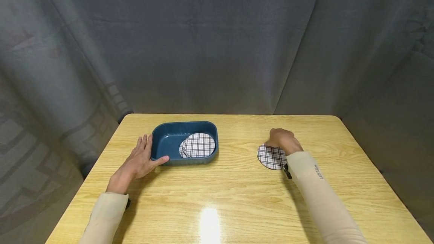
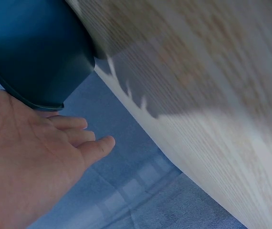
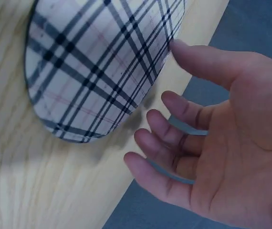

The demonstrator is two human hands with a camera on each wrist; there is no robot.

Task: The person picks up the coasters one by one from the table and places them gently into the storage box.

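Hands at a blue tray [image 1: 165, 141] and a plaid coaster [image 1: 271, 157] on the table [image 1: 237, 191].
Head view: your left hand [image 1: 140, 160] lies flat, fingers straight, against the tray's left wall; a second coaster [image 1: 197, 145] lies inside. Left wrist view: palm [image 2: 26, 157] touches the tray [image 2: 36, 52]. Right wrist view: your right hand [image 3: 222, 143], fingers loosely curled, thumb touching the coaster's [image 3: 98, 67] edge, grips nothing.

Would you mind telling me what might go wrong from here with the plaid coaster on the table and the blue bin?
1. The plaid coaster lies flat on the table; the right hand has only fingers at its edge, so it may slide rather than lift.
2. The left hand rests open against the blue bin, so a knock could shift it.
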